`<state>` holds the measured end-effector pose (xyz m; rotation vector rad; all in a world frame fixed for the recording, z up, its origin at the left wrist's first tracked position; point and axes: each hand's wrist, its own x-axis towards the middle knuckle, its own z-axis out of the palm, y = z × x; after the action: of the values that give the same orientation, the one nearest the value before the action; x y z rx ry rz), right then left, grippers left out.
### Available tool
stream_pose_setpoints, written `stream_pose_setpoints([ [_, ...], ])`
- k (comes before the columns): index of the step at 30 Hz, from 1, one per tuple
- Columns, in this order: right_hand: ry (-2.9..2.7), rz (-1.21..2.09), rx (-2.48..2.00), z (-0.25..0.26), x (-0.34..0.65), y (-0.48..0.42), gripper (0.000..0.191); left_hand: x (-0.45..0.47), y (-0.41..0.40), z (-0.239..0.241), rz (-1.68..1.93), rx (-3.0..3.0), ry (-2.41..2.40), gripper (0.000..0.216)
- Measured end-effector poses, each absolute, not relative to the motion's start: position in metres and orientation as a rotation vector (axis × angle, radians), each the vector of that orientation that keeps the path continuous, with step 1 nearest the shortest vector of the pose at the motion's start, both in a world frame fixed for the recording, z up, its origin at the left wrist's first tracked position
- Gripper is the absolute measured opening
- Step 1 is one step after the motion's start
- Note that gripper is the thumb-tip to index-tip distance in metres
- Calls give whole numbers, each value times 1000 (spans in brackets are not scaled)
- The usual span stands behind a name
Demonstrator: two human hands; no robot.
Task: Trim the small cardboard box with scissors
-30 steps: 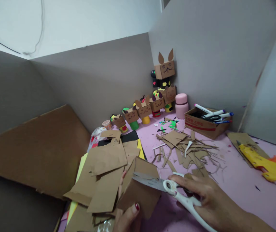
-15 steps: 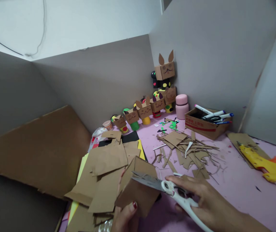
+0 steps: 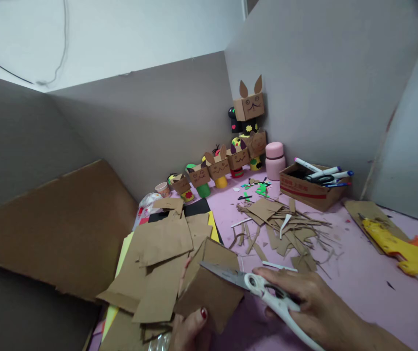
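In the head view, the folded cardboard box [image 3: 212, 297] sits low in front of me, between my two hands, tilted, with a corner pointing down. My left hand [image 3: 190, 329] is nearer and on it: thumb against the lower left of the front face, fingertips around the left side, closed on the card. My right hand [image 3: 309, 302] is off to the right, its fingers curled round the handles of the white-handled scissors [image 3: 258, 285]. Their long axis slants from handles at lower right to tips at upper left, so the blades, nearly together, cross the box's upper part; I can't tell whether they touch it. Flat cardboard pieces [image 3: 161, 243] lie just left, cardboard offcuts [image 3: 285, 234] beyond.
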<state>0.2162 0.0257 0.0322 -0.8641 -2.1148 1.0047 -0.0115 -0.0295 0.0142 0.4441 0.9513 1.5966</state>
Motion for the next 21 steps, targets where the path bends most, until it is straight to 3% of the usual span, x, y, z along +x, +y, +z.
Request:
stream_pose_setpoints([
  [3,-2007,1322,-839,36,217,23,31,-16,-29,11,1605,440,970,71],
  [7,-1798,1652,-744,29,220,24,50,-25,-28,3,1594,432,955,56],
  [14,-1498,1675,-861,18,221,35,66,-36,-28,3,1452,413,683,38],
  [21,-1465,1493,-935,13,215,34,61,-39,-26,7,1256,504,398,32],
])
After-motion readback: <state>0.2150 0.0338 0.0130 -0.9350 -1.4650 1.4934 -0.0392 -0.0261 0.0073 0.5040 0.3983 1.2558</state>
